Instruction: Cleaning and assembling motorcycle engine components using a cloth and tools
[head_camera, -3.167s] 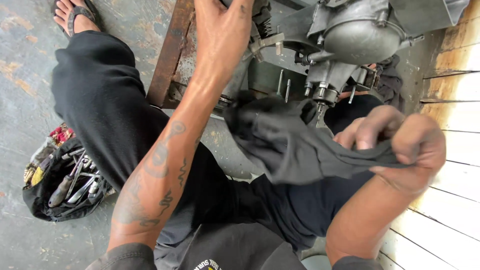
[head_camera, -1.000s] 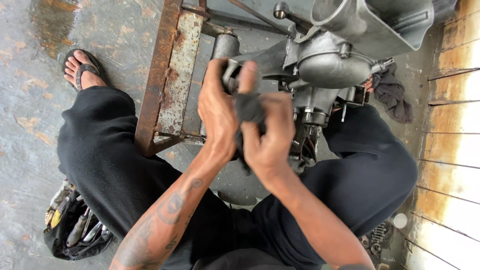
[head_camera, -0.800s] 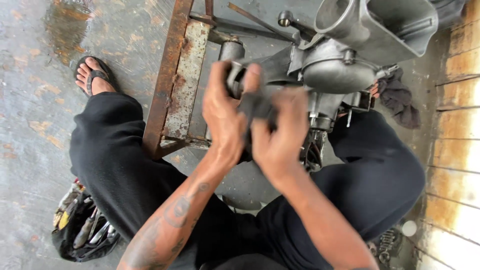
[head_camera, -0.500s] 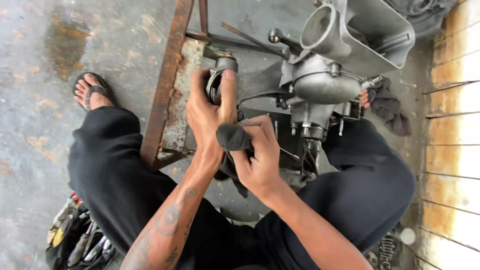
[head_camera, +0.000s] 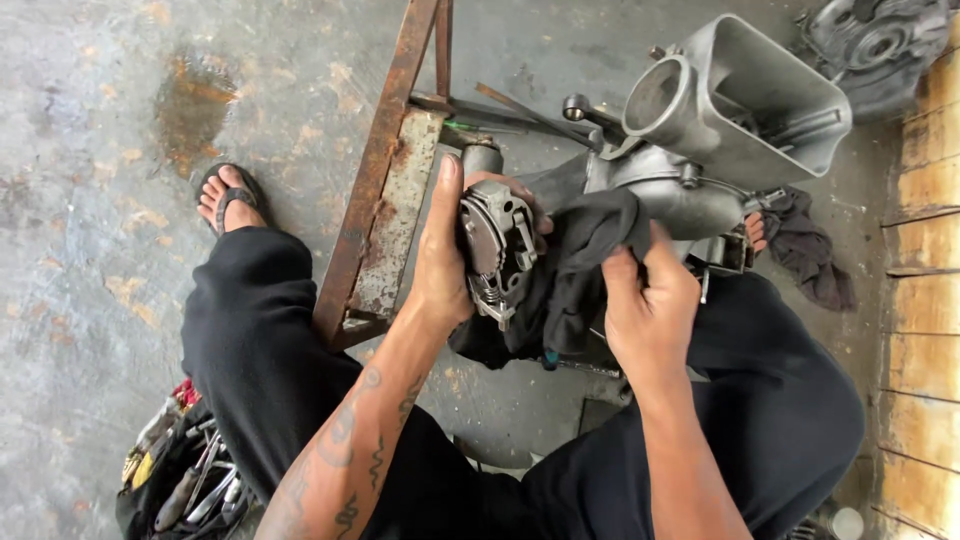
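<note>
left hand (head_camera: 445, 265) grips the round metal clutch part (head_camera: 493, 250) beside the engine case (head_camera: 700, 130); right hand (head_camera: 650, 300) clutches the dark rag (head_camera: 575, 265) against it. best to wipe firmly while holding the part steady.

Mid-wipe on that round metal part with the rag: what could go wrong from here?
1. The left hand grips the round metal part only by its edge; it might slip and drop onto the concrete floor.
2. The dark rag in the right hand could snag on the part's exposed spring and tabs.
3. The engine casing sits on a rusty metal stand close by; a hard tug might knock it.
</note>
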